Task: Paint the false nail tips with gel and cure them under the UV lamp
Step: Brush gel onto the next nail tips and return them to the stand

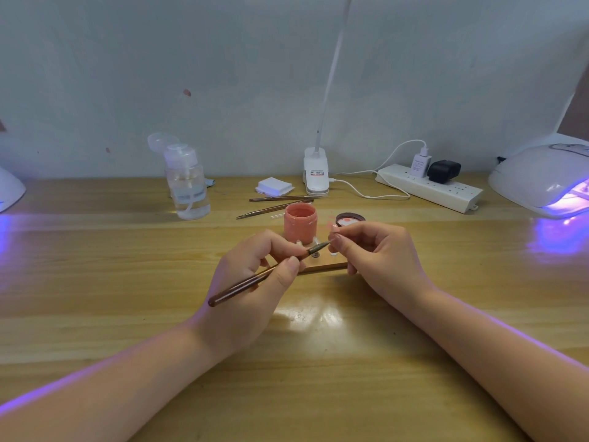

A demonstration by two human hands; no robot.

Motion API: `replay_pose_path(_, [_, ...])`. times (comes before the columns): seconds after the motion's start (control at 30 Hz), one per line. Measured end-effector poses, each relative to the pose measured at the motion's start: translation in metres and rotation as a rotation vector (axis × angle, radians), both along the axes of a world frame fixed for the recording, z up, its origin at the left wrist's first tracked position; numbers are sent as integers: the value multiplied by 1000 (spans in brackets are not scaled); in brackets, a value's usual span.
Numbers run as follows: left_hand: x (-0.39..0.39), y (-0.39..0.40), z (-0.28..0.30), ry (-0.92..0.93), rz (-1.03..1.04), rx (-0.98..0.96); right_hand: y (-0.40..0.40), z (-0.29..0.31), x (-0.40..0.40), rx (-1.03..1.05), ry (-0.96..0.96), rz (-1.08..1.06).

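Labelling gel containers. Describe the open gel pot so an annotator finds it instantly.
Start at the white clip-on desk lamp by the wall and come toward the hands. The short round coral-pink gel pot stands open, its dark lid just right; the clear pump bottle is taller.

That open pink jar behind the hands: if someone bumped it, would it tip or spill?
Probably not easily. The pink gel jar looks squat and wide, standing upright on the flat wooden table, so a nudge would likely slide it. Its lid lies beside it, so a hard knock could let gel out, though gel is probably thick and slow.

Pale scuffed wall point(95, 74) behind a wooden table point(95, 266) washed with violet glow
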State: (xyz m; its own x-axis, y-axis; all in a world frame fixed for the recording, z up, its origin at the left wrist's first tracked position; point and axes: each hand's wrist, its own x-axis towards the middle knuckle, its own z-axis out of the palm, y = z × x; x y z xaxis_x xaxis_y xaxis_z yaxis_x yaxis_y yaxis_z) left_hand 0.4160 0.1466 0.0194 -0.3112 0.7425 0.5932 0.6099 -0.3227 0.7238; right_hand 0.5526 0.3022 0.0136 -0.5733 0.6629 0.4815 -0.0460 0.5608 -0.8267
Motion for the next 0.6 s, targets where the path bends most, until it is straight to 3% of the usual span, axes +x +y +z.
replay_pose_path(0.23, [4,2,4,-56,62,69,1,4,-1,40,28,-85])
replay_pose_path(0.6, [4,1,4,75,115,57,-7,3,-7,291,27,-167])
